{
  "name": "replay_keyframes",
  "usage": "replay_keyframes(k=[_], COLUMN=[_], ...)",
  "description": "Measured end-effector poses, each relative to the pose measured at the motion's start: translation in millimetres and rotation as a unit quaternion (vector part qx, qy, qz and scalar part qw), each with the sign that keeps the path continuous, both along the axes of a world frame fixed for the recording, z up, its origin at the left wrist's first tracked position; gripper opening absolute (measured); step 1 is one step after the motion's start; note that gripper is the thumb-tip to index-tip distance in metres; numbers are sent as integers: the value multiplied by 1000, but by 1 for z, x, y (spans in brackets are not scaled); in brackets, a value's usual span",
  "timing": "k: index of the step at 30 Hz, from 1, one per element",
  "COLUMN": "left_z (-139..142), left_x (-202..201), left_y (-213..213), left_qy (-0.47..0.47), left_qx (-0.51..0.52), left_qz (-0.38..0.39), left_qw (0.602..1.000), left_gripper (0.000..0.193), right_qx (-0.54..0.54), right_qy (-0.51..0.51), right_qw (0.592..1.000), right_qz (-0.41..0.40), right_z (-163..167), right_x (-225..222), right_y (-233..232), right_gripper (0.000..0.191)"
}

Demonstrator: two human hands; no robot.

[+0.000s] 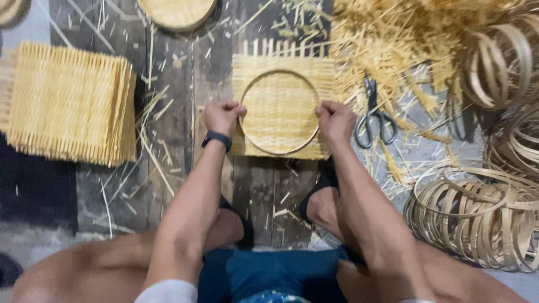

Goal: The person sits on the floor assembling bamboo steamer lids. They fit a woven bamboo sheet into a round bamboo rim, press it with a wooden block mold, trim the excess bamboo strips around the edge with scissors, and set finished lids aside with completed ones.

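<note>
A square woven bamboo mat point(282, 67) lies on dark wooden planks in front of me, with a round bamboo hoop point(279, 151) pressed into its middle. My left hand point(223, 116), with a dark band on the wrist, grips the hoop's left edge. My right hand point(335, 120) grips the hoop's right edge. Both hands have fingers curled over the rim and press down on the mat.
A stack of woven mats point(70, 104) lies at the left. A finished round tray point(177, 12) sits at the top. Scissors point(373, 120) lie right of the mat amid bamboo trimmings point(393, 39). Piles of bamboo hoops point(477, 216) fill the right side.
</note>
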State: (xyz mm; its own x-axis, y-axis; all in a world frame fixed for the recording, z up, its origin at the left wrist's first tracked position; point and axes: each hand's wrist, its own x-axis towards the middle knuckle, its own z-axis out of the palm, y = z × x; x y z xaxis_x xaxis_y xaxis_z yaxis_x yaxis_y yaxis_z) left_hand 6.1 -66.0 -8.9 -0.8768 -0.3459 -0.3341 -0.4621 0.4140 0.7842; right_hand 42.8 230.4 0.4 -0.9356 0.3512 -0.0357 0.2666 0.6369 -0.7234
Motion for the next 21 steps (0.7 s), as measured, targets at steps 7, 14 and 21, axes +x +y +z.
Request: replay_keyframes(k=[7, 14, 21], left_z=[5, 7, 8], left_x=[-7, -10, -14], left_y=[3, -3, -1], left_qy=[-10, 49, -12], left_qx=[-29, -86, -24], left_qz=[22, -54, -51], left_qw=[999, 994, 998], left_gripper=[22, 21, 24], right_qx=[17, 35, 3], right_qy=[-5, -18, 5], right_qw=[1000, 999, 1000], right_qz=[-3, -26, -31], right_z=[13, 14, 25], right_x=[-5, -5, -5], right_y=[-6, -8, -8], right_gripper=[19, 20, 20])
